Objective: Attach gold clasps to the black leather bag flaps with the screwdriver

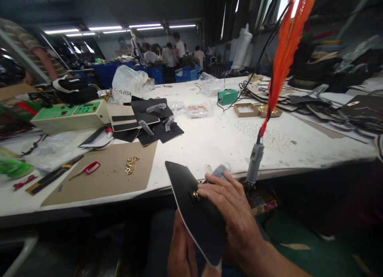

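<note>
A black flat panel (191,213) with a pale cut edge is tilted in front of me, over the table's near edge. My left hand (181,249) grips it from behind and below; part of that hand is hidden by the panel. Across the panel's right side lies my right hand (236,213), fingers close together, their tips touching a small gold metal fitting (196,195) on the panel's face. The right thumb is out of sight. Clear plastic wrap (220,171) shows behind the right fingers. A grey power screwdriver (255,163) hangs close by on an orange cord (279,61).
Gold fittings (131,165) and a red-handled tool (91,167) lie on a cardboard sheet (104,185). Black panels with wrapped handles (155,121) are stacked behind. Farther off are a control box (72,115), a green box (228,97) and small cardboard trays (247,110). People work in the background.
</note>
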`<state>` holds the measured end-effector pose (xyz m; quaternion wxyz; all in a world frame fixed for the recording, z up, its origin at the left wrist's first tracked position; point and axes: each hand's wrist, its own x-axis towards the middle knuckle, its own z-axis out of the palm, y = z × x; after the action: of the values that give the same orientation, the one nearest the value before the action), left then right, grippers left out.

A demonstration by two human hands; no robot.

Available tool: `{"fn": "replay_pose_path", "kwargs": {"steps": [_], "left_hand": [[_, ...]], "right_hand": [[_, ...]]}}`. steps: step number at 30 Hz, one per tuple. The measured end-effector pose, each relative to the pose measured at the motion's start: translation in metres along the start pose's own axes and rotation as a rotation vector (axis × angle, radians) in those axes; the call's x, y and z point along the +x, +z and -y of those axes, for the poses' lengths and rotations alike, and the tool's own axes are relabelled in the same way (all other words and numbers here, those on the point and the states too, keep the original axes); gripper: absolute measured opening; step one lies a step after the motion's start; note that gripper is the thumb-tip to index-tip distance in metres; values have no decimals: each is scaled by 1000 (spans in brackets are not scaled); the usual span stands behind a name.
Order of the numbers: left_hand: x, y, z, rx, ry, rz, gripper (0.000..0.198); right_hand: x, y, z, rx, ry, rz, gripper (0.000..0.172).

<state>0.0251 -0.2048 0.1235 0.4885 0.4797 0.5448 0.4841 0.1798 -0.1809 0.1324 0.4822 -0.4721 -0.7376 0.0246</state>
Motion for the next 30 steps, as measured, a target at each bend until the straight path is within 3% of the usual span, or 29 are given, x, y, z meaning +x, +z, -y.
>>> {"fn": "replay_pose_path", "kwargs": {"steps": [5, 10, 12, 15, 18, 23, 27, 30], "left_hand": [[26, -7, -3, -93, -21, -13, 78], [54, -27, -9, -2, 20, -8, 108], [61, -35, -14, 163, 120, -4, 92], [69, -44, -22, 421, 437, -32, 44], [72, -48, -27, 498, 622, -6, 23], [68, -41, -29, 238, 367, 261, 20], [87, -29, -29, 301, 179, 209, 27], [114, -18, -25, 208, 22, 279, 42]], "right_hand": [[-8, -4, -9, 147, -10, 29, 41], [-12, -6, -19, 271, -25, 93, 36], [-11, -7, -21, 344, -19, 101, 34], [-7, -12, -23, 479, -2, 140, 33], [1, -21, -21, 578, 46, 216, 32], [12, -30, -19, 713, 270, 323, 22], [19, -17, -34, 764, 682, 327, 20], [30, -1, -56, 788, 866, 361, 27]]}}
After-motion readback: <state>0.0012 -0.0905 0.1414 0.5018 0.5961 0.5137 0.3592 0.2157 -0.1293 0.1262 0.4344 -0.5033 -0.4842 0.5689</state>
